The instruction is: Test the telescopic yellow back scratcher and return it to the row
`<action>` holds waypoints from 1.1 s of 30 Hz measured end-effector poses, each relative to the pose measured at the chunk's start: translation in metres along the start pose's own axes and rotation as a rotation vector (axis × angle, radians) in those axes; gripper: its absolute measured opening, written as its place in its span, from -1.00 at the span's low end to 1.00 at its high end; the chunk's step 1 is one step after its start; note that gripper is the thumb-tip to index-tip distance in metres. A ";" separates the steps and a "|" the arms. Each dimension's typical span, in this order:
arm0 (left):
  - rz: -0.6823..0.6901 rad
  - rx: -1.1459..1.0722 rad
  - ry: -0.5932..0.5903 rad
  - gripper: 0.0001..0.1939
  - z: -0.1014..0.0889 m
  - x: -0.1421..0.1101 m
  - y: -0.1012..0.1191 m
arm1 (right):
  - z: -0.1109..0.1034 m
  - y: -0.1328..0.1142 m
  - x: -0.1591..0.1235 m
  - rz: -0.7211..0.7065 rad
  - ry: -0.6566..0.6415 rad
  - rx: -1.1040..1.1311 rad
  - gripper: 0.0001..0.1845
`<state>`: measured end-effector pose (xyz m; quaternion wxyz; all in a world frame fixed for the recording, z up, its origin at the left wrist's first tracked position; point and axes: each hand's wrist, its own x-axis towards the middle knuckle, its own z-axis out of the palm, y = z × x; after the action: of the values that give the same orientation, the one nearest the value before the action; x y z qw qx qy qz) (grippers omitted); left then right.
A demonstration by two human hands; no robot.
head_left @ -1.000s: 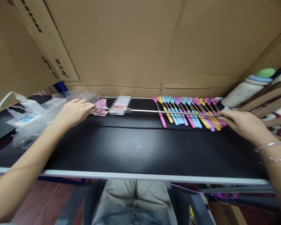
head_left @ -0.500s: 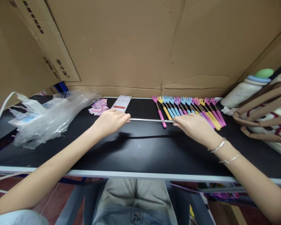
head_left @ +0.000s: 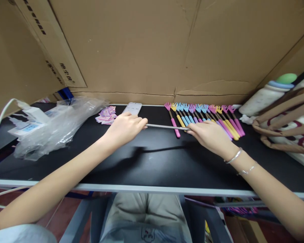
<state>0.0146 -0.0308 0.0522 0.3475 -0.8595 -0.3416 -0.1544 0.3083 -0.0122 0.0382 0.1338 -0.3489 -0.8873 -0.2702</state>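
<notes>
Tabletop (head_left: 147,165), black, cardboard-walled (head_left: 131,50)

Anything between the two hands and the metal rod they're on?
Nothing visible. The left hand grips one end of the metal rod, the right hand the other. The bare stretch between them crosses over the leftmost pink back scratcher.

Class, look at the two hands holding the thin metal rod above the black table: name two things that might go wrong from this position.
1. The right hand grips the metal rod right over the row of coloured back scratchers; a slip might scatter them.
2. The left hand sits beside the phone and small pink cards; a sideways move might knock them.
</notes>
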 end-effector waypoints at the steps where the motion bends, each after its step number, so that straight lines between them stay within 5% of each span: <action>1: -0.005 -0.029 0.003 -0.78 0.003 0.002 0.006 | -0.001 -0.005 0.003 -0.007 0.024 0.032 -0.69; 7: -0.011 -0.132 -0.013 -0.78 0.020 0.013 0.036 | -0.002 -0.037 0.022 -0.051 0.018 0.079 -0.73; 15: 0.017 -0.078 0.110 -0.78 0.015 0.010 0.025 | -0.003 -0.036 0.020 -0.002 0.119 0.080 -0.69; 23: -0.008 -0.062 0.066 -0.78 0.014 0.002 0.009 | -0.005 -0.029 0.014 0.031 0.133 0.023 -0.69; 33: -0.095 -0.048 0.110 -0.81 0.025 0.005 0.025 | -0.007 -0.036 0.024 0.056 0.068 -0.064 -0.68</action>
<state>0.0363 -0.0238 0.0252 0.3373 -0.8406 -0.3585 -0.2260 0.2668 -0.0250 0.0400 0.1603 -0.3685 -0.8630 -0.3061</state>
